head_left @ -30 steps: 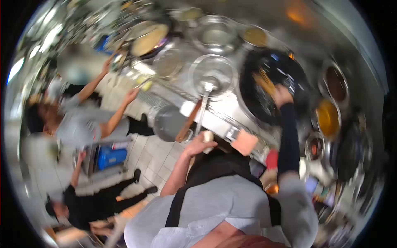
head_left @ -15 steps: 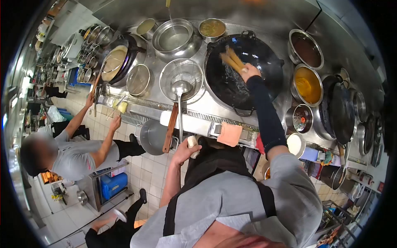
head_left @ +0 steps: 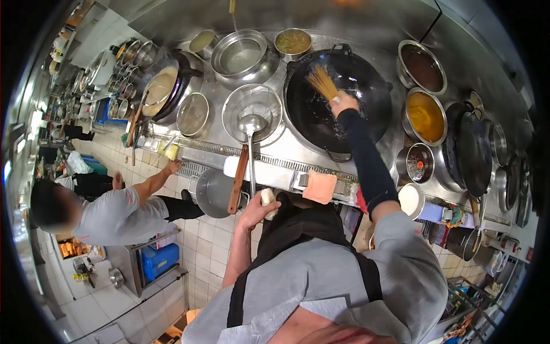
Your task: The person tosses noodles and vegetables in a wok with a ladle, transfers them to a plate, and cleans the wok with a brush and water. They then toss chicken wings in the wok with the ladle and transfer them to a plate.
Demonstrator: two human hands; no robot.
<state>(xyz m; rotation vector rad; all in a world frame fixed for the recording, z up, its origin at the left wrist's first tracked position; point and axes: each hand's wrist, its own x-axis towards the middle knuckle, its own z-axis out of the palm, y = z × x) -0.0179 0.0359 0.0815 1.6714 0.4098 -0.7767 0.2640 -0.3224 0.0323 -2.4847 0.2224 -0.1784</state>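
Observation:
My right hand (head_left: 344,103) grips a bamboo wok brush (head_left: 322,82). Its splayed bristles are inside the large black wok (head_left: 366,126), on the far left part of the bowl, where the surface looks wet. My left hand (head_left: 256,214) is closed around a bunched white cloth (head_left: 268,198) at the stove's front edge, just in front of my apron. Close to that hand are the wooden handle (head_left: 239,183) of a wire strainer (head_left: 231,117) and the metal handle of a ladle (head_left: 252,122) resting in the strainer.
Water runs into a steel bowl (head_left: 239,54) behind the strainer. Bowls of orange liquid (head_left: 425,117) and dark sauce (head_left: 423,67) stand right of the wok. An orange cloth (head_left: 319,187) hangs at the front edge. At left, a co-worker (head_left: 123,212) stands near another wok (head_left: 160,92).
The brush has shifted slightly within the wok, and less water shows there. The co-worker's hand has left the long handle at the other wok. A person at lower left has gone from view.

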